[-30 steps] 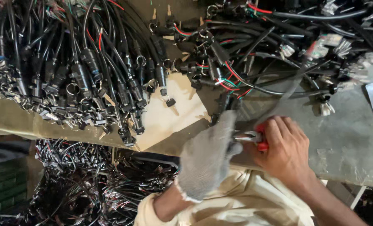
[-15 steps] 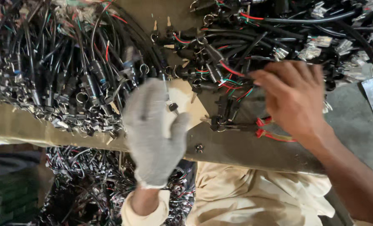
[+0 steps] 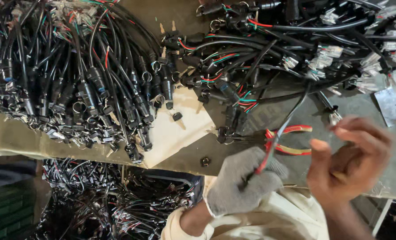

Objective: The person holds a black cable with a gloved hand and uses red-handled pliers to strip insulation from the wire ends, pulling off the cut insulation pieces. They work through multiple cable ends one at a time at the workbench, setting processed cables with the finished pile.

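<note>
Two hands are seen low in the view, over the near edge of a grey table point(image 3: 366, 111). The left hand point(image 3: 242, 182), covered by a grey knitted glove, is closed in a fist around a thin wire bundle point(image 3: 275, 138) with red and black strands. From this fist the bundle is led upward and to the right, toward a big heap of black cable harnesses point(image 3: 273, 49) lying well beyond both hands. The right hand point(image 3: 349, 162) is bare and blurred; its fingers are half curled and slightly spread, and whether anything is pinched between them cannot be told. It is held just to the right of the gloved hand, apart from it. Between the two hands, a little farther away, pliers with red and yellow handles point(image 3: 291, 140) are laid on the table. Far to the left of the gloved hand a second heap of harnesses point(image 3: 73, 75) is spread, partly on a pale cardboard sheet point(image 3: 180, 133). Below the table edge, left of the gloved wrist, more wires point(image 3: 118, 200) are piled.
</note>
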